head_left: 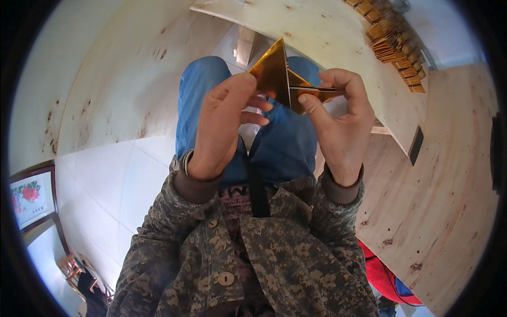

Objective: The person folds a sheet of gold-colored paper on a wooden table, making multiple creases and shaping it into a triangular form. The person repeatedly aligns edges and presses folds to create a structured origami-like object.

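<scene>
left hand [222, 119] is pinching the folded gold foil [272, 74] by its left edge; right hand [343, 127] is clamping its side flap between thumb and fingers. foil is hovering above the jeans [200, 98]. uneven pulling risks tearing the crease. gold bundles [391, 45] are lining the wooden board [327, 37].

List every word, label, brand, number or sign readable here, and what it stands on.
Shirt under the camouflage jacket: dark lettering, partly covered; not transcribed.
Framed flower picture at left: small marks below the flowers, too small to read reliably.
Folded gold paper between the left hand and right hand: no lettering visible.
</scene>
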The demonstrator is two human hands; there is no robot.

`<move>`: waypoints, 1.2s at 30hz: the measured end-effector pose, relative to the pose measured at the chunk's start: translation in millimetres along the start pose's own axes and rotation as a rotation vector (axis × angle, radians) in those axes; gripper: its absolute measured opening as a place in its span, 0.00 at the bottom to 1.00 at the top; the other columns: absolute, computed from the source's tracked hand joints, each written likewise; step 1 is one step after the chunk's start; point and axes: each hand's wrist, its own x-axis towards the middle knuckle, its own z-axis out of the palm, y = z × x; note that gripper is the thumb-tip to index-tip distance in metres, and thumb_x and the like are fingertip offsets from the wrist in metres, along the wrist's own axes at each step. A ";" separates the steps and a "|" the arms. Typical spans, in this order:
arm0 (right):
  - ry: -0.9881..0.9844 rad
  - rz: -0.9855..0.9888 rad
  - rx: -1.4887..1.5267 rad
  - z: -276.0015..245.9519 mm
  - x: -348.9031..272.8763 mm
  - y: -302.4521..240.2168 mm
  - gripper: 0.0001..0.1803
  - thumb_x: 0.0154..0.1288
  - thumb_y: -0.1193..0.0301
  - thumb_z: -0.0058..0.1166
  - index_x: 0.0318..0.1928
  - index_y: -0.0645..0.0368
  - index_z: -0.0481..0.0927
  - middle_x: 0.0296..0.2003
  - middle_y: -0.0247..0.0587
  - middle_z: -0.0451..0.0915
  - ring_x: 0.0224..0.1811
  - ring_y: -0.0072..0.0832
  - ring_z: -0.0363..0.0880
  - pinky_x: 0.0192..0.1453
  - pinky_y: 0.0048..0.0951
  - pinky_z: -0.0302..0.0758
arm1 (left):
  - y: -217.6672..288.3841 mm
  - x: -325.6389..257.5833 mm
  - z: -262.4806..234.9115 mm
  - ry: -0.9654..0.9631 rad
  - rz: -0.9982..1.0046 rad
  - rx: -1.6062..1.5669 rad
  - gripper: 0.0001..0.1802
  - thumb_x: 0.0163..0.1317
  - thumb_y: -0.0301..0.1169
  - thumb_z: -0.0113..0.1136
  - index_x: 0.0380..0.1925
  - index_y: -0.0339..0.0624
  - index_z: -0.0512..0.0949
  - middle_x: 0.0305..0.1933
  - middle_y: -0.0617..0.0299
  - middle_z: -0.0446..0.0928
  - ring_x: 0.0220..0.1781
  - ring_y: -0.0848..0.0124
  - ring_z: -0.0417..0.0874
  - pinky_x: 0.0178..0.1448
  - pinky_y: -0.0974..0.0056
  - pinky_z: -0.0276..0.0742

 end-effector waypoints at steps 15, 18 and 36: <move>0.076 0.431 0.433 -5.4 71.6 121.6 0.12 0.73 0.72 0.51 0.46 0.69 0.83 0.30 0.36 0.83 0.29 0.18 0.80 0.34 0.20 0.76 | -46.3 97.4 40.2 -0.064 -0.291 0.134 0.18 0.75 0.38 0.55 0.55 0.34 0.77 0.48 0.55 0.84 0.46 0.72 0.85 0.50 0.68 0.81; -0.091 0.459 0.241 -21.0 112.3 167.4 0.14 0.74 0.71 0.49 0.51 0.66 0.83 0.32 0.31 0.81 0.30 0.15 0.75 0.36 0.18 0.73 | -49.4 115.0 33.7 -0.082 -0.279 0.406 0.16 0.75 0.38 0.55 0.51 0.36 0.81 0.43 0.57 0.86 0.40 0.73 0.85 0.43 0.70 0.81; -0.308 0.251 -0.216 -15.6 209.2 289.4 0.12 0.68 0.70 0.53 0.47 0.59 0.85 0.37 0.51 0.86 0.39 0.46 0.83 0.48 0.38 0.79 | -102.3 316.0 67.4 -0.545 0.885 1.653 0.32 0.75 0.43 0.46 0.74 0.39 0.59 0.78 0.52 0.58 0.79 0.58 0.56 0.81 0.54 0.49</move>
